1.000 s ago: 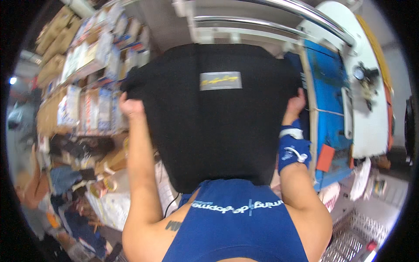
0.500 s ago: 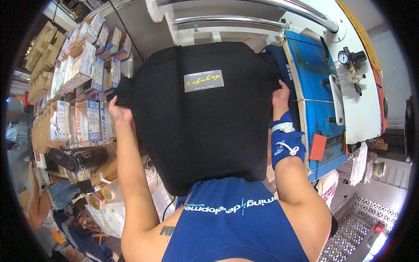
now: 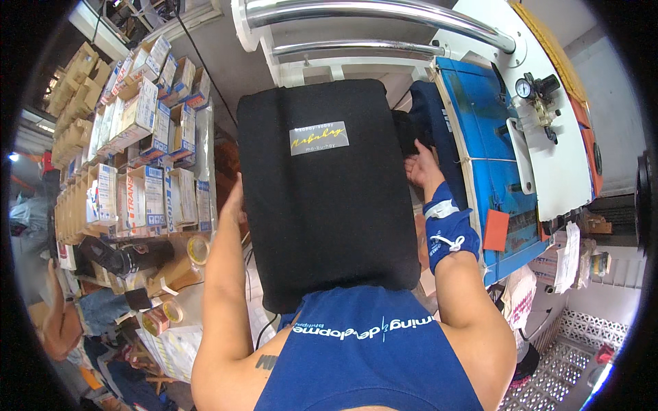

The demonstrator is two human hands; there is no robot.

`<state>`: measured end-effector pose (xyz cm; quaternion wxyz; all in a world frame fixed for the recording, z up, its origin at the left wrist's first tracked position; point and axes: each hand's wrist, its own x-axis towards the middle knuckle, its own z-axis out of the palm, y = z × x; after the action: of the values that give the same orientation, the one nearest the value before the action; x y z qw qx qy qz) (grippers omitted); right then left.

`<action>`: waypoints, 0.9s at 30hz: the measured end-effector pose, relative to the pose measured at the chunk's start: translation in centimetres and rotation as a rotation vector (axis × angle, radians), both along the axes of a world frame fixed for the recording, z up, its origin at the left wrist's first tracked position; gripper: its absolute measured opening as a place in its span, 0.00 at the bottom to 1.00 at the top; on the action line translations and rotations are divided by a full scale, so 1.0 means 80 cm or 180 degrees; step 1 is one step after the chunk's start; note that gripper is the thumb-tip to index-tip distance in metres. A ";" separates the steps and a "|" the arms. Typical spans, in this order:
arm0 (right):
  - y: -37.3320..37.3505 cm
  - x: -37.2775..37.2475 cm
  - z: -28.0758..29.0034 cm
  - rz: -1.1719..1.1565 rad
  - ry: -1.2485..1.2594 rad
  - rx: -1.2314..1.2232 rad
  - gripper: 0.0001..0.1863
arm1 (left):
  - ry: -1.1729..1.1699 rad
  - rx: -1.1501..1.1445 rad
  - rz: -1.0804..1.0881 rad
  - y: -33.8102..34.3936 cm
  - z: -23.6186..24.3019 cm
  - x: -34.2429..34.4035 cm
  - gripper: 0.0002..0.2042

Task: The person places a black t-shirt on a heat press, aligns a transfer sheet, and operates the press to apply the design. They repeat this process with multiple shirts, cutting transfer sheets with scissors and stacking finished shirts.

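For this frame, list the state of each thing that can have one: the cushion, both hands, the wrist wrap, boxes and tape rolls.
Black cushion: held upright between both hands, label patch facing the camera.
Left hand: flat against the cushion's left edge, mostly hidden.
Right hand: open, fingers at the cushion's right edge.
Blue wrist wrap: fastened round the right forearm.
Cardboard boxes: closed, stacked in rows.
Tape rolls: lying on the cluttered bench.

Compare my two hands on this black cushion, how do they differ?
The left hand lies flat along the black cushion's left edge, mostly hidden behind it; the right hand shows an open palm at the upper right edge. The right wrist wears a blue wrap; the left is bare. Both touch the cushion's sides.
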<state>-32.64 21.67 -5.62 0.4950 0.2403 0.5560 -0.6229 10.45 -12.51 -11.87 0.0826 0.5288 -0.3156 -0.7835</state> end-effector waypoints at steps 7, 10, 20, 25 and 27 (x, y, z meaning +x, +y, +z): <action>-0.002 -0.013 0.000 -0.0744 0.0890 -0.1813 0.35 | 0.1222 -0.0835 0.1597 -0.049 -0.091 0.006 0.24; 0.008 -0.038 -0.010 -0.1402 0.0850 -0.2504 0.26 | 0.1868 -0.0723 0.2112 -0.090 -0.074 0.043 0.26; -0.003 -0.049 -0.012 -0.2199 0.1323 -0.1813 0.22 | 0.2443 -0.0462 0.2526 -0.089 0.046 0.037 0.23; -0.008 -0.059 -0.023 -0.2141 0.1527 -0.1855 0.22 | 0.2058 -0.0819 0.2641 -0.100 0.050 0.036 0.23; -0.006 -0.062 -0.027 -0.2337 0.1598 -0.1854 0.21 | 0.2326 -0.0556 0.2503 -0.103 0.048 0.040 0.23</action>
<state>-37.57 21.21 -7.74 0.1423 0.1153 0.3407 -0.9222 13.62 -20.79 -8.06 0.5175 0.2914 -0.1086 -0.7972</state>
